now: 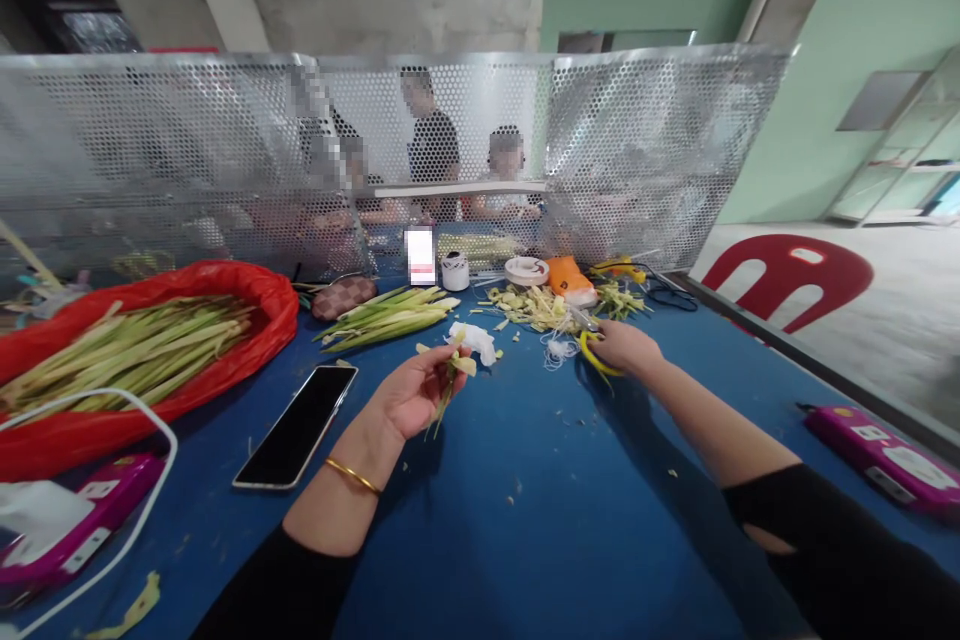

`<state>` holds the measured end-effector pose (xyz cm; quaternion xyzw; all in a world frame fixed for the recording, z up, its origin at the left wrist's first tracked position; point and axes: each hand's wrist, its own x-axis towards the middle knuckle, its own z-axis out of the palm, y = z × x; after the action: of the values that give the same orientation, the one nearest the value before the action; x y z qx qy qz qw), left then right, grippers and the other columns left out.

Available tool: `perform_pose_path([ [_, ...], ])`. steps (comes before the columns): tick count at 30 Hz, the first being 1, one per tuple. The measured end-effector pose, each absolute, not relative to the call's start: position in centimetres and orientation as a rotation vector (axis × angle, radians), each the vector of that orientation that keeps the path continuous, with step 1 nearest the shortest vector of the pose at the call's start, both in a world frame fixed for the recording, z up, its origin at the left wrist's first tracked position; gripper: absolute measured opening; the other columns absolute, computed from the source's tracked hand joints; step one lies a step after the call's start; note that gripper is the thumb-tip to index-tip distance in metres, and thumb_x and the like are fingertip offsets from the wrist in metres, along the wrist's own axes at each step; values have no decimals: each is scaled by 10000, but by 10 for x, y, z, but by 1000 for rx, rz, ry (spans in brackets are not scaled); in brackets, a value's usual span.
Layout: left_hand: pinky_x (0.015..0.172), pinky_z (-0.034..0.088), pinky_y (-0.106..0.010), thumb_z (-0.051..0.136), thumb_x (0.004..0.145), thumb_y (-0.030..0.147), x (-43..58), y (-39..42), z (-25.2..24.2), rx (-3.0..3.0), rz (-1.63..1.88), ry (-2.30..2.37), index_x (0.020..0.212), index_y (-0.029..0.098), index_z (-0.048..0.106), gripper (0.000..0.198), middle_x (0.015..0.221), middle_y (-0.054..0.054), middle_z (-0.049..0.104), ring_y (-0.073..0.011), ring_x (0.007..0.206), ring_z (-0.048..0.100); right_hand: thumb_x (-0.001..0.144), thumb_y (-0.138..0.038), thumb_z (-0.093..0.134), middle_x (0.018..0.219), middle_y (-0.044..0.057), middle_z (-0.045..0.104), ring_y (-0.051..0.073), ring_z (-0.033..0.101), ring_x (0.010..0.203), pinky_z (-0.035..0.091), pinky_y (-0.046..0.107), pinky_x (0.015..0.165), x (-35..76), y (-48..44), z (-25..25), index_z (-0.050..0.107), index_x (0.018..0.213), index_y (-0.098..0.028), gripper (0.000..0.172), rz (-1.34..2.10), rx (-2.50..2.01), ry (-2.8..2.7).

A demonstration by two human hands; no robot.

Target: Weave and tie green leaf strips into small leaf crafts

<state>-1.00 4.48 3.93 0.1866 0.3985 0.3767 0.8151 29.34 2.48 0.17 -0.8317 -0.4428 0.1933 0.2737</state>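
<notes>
My left hand (pixel 409 395) pinches a small piece of pale green leaf strips (pixel 463 363), its short ends splayed at the top and thin strands hanging below. Over on the right, my right hand (pixel 628 348) is closed on scissors with yellow handles (pixel 592 356); their metal blades point toward a heap of cut leaf bits (pixel 534 306). White thread (pixel 558 350) lies tangled beside the scissors. Just beyond my left hand is a crumpled white tissue (pixel 477 344). A bunch of long green leaves (pixel 386 316) rests behind it.
A red bag (pixel 285 305) full of long leaves stands left. Near it lie a dark phone (pixel 298 430) and a purple power strip (pixel 124 495); another power strip (pixel 877 455) is right. A tape roll (pixel 526 271) and orange packet (pixel 570 278) sit before the perforated metal screen (pixel 637 140).
</notes>
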Motion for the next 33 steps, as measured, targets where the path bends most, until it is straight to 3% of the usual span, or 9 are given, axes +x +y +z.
perform_pose_path([
  [5, 442, 556, -202, 563, 838, 42, -6, 37, 37, 470, 712, 879, 864, 51, 624, 66, 673, -69, 695, -116, 481, 638, 793, -140, 589, 1111, 306, 609, 405, 527, 1166, 387, 526, 924, 255, 8, 4, 676, 975, -61, 217, 294, -2218, -1380],
  [7, 437, 551, -201, 590, 816, 41, -4, 34, 34, 528, 680, 886, 853, 53, 634, 58, 684, -76, 698, -122, 492, 641, 810, -179, 603, 1181, 230, 620, 351, 523, 1192, 370, 482, 981, 231, 1, 10, 682, 1049, -130, 257, 316, -2078, -1518],
  [9, 443, 552, -203, 610, 798, 44, -1, 29, 30, 579, 657, 863, 842, 56, 646, 57, 701, -81, 701, -123, 503, 642, 823, -242, 612, 1205, 63, 653, 223, 581, 1135, 420, 354, 971, 208, -6, 14, 651, 1147, -272, 327, 447, -1836, -1678],
  [13, 436, 551, -208, 596, 807, 60, 3, 22, 28, 573, 589, 839, 829, 38, 660, 71, 691, -72, 690, -115, 492, 629, 785, -174, 600, 1204, 44, 659, 207, 587, 1126, 432, 366, 970, 181, -18, 9, 634, 1171, -234, 392, 1083, -1044, -1559],
  [17, 448, 556, -208, 560, 825, 55, 7, 18, 26, 538, 533, 831, 805, 18, 660, 108, 662, -69, 672, -111, 481, 622, 779, -223, 636, 882, 35, 724, 196, 633, 875, 462, 329, 825, 181, -22, 0, 724, 866, -185, 129, 1120, -1072, -1531],
  [20, 442, 557, -215, 573, 816, 53, 10, 19, 22, 528, 533, 836, 812, 24, 657, 89, 682, -79, 684, -119, 480, 627, 762, -243, 658, 705, 11, 674, 157, 597, 717, 449, 294, 719, 183, -19, -3, 684, 700, -173, 98, 1101, -1166, -1403],
  [27, 443, 543, -196, 533, 846, 50, 12, 23, 19, 483, 559, 887, 816, 29, 642, 115, 630, -77, 672, -111, 450, 612, 706, -316, 724, 790, 6, 657, 119, 617, 651, 486, 284, 677, 178, -18, -2, 627, 849, -174, 224, 1497, -975, -992],
  [29, 447, 543, -193, 540, 841, 49, 13, 22, 19, 504, 564, 884, 819, 33, 645, 108, 656, -87, 683, -112, 470, 620, 710, -337, 724, 767, 1, 644, 84, 552, 536, 457, 248, 563, 178, -19, -3, 648, 885, -165, 257, 1586, -984, -1016],
  [33, 460, 549, -196, 585, 807, 49, 14, 22, 17, 568, 569, 955, 780, 56, 652, 73, 696, -91, 699, -117, 496, 634, 718, -330, 707, 569, -39, 548, 28, 362, 379, 295, 201, 398, 182, -19, -5, 658, 700, -135, 201, 1551, -1133, -1100],
])
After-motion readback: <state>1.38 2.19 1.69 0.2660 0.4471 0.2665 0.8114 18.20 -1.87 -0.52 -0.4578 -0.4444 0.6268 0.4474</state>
